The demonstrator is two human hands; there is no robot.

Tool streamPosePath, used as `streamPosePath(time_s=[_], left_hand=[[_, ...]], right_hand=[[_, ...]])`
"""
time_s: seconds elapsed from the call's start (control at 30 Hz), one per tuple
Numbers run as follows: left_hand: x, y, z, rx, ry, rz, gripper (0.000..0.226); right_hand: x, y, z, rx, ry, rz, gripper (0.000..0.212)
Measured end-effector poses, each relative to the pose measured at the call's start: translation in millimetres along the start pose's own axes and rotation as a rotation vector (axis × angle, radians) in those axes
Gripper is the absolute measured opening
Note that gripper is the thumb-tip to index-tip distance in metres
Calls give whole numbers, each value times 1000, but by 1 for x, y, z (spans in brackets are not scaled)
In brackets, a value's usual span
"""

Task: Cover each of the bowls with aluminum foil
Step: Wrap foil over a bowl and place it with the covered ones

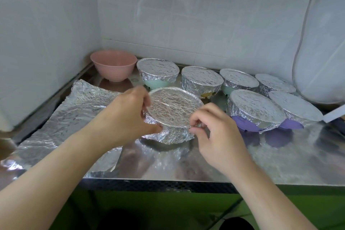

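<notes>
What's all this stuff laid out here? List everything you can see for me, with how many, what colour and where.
Foil-wrapped bowl in hand: one, silver foil, front centre of the counter.
Other foil-covered bowls: six, silver foil with mint, yellow or purple showing below, in rows behind and to the right.
Pink bowl: one, uncovered, back left corner.
Loose foil sheet: one, silver, crumpled, flat on the left of the counter.
Counter: one, shiny metal.
Tiled wall: white, behind and to the left.
Left hand: one, grips the left side of the front bowl.
Right hand: one, pinches the foil at the bowl's right rim.
</notes>
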State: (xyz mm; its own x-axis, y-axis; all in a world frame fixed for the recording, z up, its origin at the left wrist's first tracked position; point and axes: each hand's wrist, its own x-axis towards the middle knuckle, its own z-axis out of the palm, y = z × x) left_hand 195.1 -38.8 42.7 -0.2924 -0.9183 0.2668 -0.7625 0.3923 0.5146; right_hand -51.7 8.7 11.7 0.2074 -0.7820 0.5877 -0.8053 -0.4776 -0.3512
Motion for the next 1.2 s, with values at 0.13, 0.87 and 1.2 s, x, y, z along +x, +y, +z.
streamPosePath(time_s=[0.13,0.87,1.2], left_hand=[[1,-6,8,-110,-209,-377,96],[4,-15,18,14,-150,-142,26],[0,-18,10,314,68,-34,47]], right_hand=[[1,0,0,4,-10,8,27],[4,1,-4,20,-37,-24,26],[4,5,-8,33,-36,-36,28]])
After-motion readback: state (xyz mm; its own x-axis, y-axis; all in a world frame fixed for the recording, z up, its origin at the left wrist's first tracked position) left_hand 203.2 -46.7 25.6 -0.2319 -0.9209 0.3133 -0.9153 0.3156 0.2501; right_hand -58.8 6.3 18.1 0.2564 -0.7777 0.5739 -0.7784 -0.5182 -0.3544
